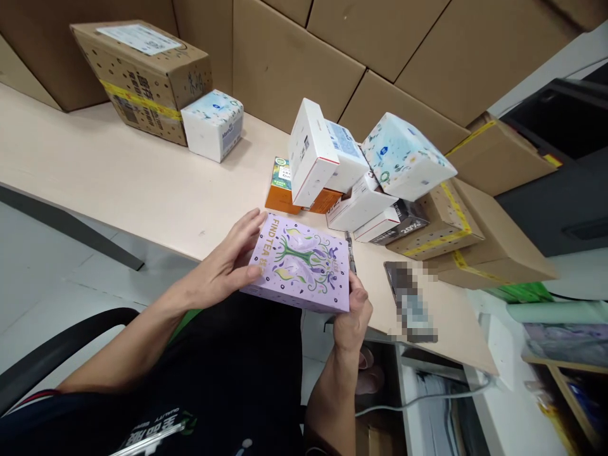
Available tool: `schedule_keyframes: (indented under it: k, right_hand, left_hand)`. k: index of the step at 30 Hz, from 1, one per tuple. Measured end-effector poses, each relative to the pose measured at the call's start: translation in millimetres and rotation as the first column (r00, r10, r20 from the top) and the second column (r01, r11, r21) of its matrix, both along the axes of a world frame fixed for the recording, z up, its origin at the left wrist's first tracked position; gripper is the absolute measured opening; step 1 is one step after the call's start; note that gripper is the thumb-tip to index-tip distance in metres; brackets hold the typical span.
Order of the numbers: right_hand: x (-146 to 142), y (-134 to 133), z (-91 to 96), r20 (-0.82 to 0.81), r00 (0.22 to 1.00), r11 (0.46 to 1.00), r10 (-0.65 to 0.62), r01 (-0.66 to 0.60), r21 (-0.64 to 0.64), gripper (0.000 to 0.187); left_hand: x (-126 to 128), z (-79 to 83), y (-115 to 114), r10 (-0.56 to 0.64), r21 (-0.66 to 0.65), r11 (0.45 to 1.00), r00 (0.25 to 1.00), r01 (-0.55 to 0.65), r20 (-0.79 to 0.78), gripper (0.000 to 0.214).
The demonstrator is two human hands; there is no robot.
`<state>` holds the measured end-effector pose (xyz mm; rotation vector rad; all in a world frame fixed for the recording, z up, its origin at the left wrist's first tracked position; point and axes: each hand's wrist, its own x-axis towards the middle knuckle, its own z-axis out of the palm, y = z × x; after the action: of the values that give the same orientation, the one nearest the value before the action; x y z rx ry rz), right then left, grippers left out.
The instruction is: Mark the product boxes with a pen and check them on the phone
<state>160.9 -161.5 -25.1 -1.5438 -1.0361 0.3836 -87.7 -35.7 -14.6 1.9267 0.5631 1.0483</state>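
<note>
A flat purple tea box point(304, 261) with green and gold print is held between my two hands at the table's near edge. My left hand point(237, 256) grips its left end, thumb on the top face and fingers along the far side. At the right end, my right hand point(354, 313) is closed around the near corner, with some fingers hidden under the box. Just beyond it are an orange box point(284, 196) and a white box point(311, 155) leaning on top. A dark pen point(350, 253) lies close to the box's right side.
Tissue packs point(406, 155) and more small boxes are piled at the back right. A taped carton point(142, 82) and another tissue pack point(213, 126) stand at the back left. A blurred-out phone-like object point(411, 304) lies on the table point(156, 196). Large cartons point(294, 63) line the back.
</note>
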Motion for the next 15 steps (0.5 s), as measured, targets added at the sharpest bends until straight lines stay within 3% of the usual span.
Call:
schedule_keyframes:
  k: [3,7,12,15]
  right_hand:
    - [4,-1,0.8,-0.036,0.996,0.996,0.081,-0.081,-0.019,0.075]
    - [8,3,3.4,-0.032,0.996,0.996,0.082,-0.081,0.041,0.062]
    - [7,11,-4.7,-0.101,0.991,0.973,0.088,-0.064,0.22,0.055]
    - [8,12,-15.1,-0.078,0.995,0.976,0.057,-0.039,0.216,0.053]
  left_hand:
    - [2,0.2,-11,0.062,-0.105,0.993,0.998,-0.061,-0.001,0.067]
    - [8,8.6,-14,-0.035,-0.104,0.994,0.997,0.042,0.064,0.067]
    - [22,-6.0,-6,-0.074,0.029,0.997,0.956,0.068,0.284,0.071]
    - [27,-17.0,-2,-0.101,0.095,0.993,0.944,0.075,0.314,0.068]
